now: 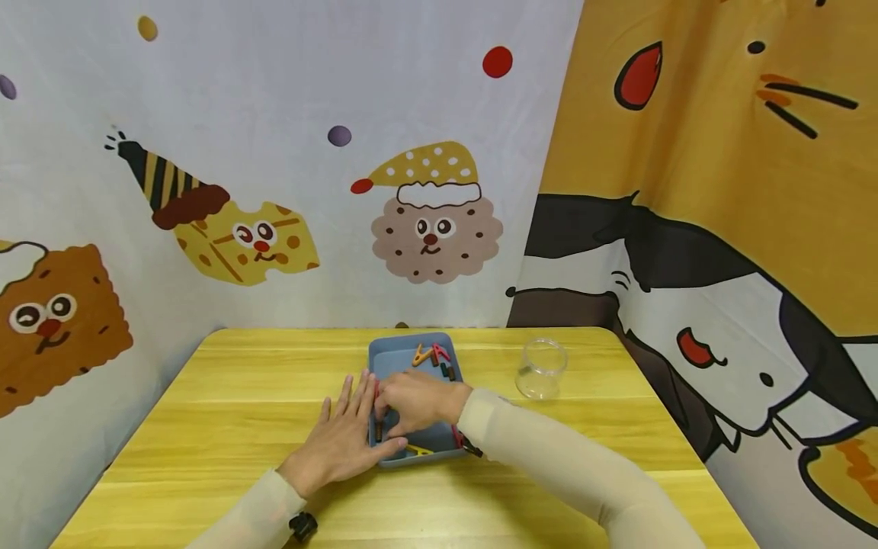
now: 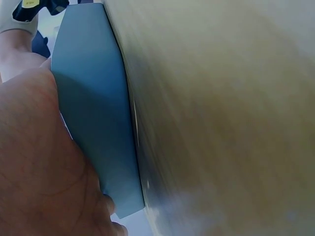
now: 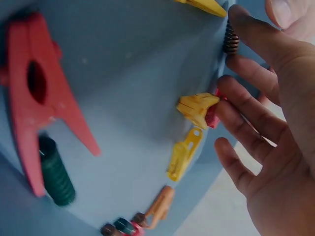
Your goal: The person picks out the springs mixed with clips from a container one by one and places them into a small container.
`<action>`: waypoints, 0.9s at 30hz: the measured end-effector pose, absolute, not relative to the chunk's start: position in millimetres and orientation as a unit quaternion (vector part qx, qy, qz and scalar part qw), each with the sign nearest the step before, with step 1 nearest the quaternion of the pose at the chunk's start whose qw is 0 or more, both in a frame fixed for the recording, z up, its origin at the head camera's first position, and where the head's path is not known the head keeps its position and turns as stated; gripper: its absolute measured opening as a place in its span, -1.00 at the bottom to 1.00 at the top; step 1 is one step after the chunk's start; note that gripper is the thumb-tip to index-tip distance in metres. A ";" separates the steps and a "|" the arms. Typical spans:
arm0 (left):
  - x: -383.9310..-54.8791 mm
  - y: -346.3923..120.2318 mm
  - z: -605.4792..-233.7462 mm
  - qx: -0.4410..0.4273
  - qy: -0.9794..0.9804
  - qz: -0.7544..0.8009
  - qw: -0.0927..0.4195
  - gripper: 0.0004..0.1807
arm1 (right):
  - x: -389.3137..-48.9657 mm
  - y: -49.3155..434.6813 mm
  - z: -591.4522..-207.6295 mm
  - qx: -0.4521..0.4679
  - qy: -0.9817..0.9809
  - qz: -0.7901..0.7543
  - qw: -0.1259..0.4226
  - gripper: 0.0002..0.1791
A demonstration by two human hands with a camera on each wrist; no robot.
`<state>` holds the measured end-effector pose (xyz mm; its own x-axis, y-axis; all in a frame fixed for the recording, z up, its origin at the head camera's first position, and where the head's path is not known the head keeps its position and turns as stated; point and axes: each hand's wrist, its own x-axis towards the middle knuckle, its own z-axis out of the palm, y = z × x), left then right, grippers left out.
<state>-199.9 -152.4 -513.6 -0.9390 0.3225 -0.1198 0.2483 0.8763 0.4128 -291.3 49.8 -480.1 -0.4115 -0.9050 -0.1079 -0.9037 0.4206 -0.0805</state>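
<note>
A blue-grey tray [image 1: 405, 343] lies on the table, its outer wall [image 2: 93, 98] beside my left hand in the left wrist view. My left hand [image 1: 343, 442] rests along the tray's left edge, fingers straight and thumb over the near corner. My right hand [image 1: 418, 400] reaches into the tray at the left wall. Its thumb and a fingertip pinch the two ends of a dark brown ribbed cylinder [image 3: 230, 39]. Yellow clothespins [image 3: 182, 155] and a pink-red clothespin [image 3: 214, 115], partly hidden, lie near its other fingers, which hang loosely curled.
A red clothespin [image 3: 44, 98] and a dark green ribbed cylinder [image 3: 59, 174] lie in the tray. At its far right are an orange clothespin [image 1: 421, 354] and several small pieces. A transparent jar [image 1: 542, 370] stands right of the tray on the wooden table [image 1: 240, 381].
</note>
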 end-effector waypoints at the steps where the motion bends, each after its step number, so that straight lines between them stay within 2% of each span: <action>1: -199.9 -152.7 -513.7 0.148 0.964 0.200 0.093 0.40 | -291.9 48.8 -480.2 -0.538 0.840 -0.002 0.069 -0.71; 27: -199.6 -153.6 -515.4 0.142 0.963 0.207 0.096 0.47 | -291.0 36.4 -479.2 -0.519 0.850 0.014 0.081 -0.89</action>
<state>-199.6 -153.6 -515.4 -0.9414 0.3126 -0.1267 0.2328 0.8740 0.4265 -291.0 36.4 -479.2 -0.4470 -0.8813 -0.1532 -0.8859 0.4599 -0.0605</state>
